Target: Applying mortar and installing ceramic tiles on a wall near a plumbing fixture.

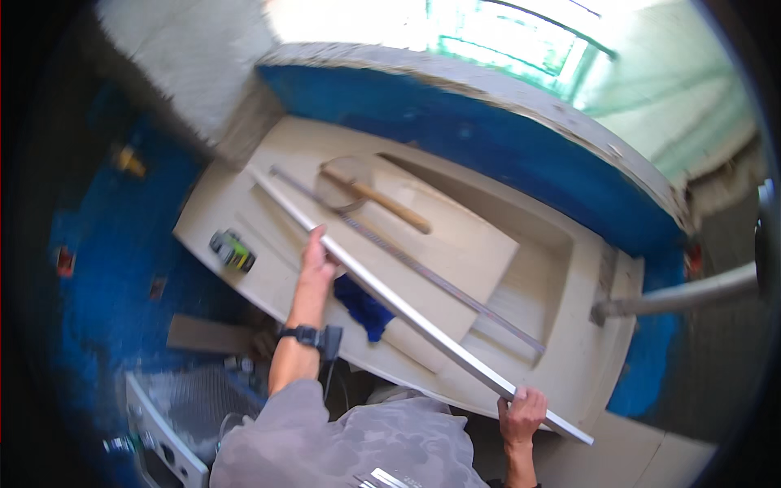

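A long, straight white-silver bar (407, 315) runs slantwise from the far left to the near right over a cream basin unit (602, 358). My left hand (316, 259) is closed on it left of the middle, thumb and fingers at its edge. Near its lower right end, my right hand (522, 413) has its fingers wrapped over it. Beyond the bar, roughly parallel, lies a thin marked measuring strip (439, 281). A tool with a wooden handle (399, 211) and a pale round head rests on a cream board (480, 260). Below my left hand is a dark blue cloth (364, 307).
A green-and-black device (233, 250) sits on the unit's left edge. Behind rises a blue-coated low wall (455, 150) under a window opening. A grey pipe (683, 293) crosses at right. At lower left stands a grey ribbed container (163, 431) beside a wooden board (207, 333).
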{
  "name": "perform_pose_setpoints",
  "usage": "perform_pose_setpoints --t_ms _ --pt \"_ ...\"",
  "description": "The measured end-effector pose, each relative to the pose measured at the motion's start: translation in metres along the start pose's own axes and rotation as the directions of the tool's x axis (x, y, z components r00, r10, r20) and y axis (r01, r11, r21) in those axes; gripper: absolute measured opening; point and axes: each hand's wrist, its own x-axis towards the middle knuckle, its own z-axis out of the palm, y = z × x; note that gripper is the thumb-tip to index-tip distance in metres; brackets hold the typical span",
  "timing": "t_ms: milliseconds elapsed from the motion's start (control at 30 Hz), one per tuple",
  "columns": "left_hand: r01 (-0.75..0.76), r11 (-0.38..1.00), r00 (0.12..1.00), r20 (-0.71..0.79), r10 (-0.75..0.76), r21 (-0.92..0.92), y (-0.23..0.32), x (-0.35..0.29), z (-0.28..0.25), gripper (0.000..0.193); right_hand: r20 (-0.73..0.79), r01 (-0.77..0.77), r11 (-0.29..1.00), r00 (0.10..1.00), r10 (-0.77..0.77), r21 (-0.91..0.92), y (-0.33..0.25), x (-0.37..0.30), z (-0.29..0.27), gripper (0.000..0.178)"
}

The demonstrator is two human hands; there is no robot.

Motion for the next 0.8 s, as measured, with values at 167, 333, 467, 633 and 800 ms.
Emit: perform_pose_setpoints --t_ms 167,333,467,633,800 --pt "-0.181 0.972 0.969 0.195 0.150 0.150 0.038 -0.071 0.029 0.031 0.027 -0.177 0.984 0.984 0.176 0.019 -0.017 -0.052 -0.041 0.038" --pt "-0.353 0.931 0.850 0.447 0.278 0.092 0.064 -0.158 0.098 0.036 -0.099 -0.336 0.941 0.936 0.339 0.037 -0.047 -0.117 -0.085 0.031" --pt "-0.251 0.938 0.900 0.415 0.135 0.238 0.030 -0.213 0.139 0.039 -0.183 -0.520 0.854 0.839 0.512 0.006 -0.062 -0.187 -0.110 0.040" --pt "-0.194 0.889 0.885 0.465 -0.024 0.414 0.006 -0.240 0.153 0.040 -0.381 -0.810 0.584 0.559 0.737 -0.060 -0.108 -0.280 -0.152 0.071" --pt "-0.147 0.806 0.869 0.465 -0.172 0.573 -0.076 -0.344 0.156 0.071 -0.240 -0.649 -0.218 -0.540 0.807 0.729 -0.181 -0.377 -0.123 0.100"
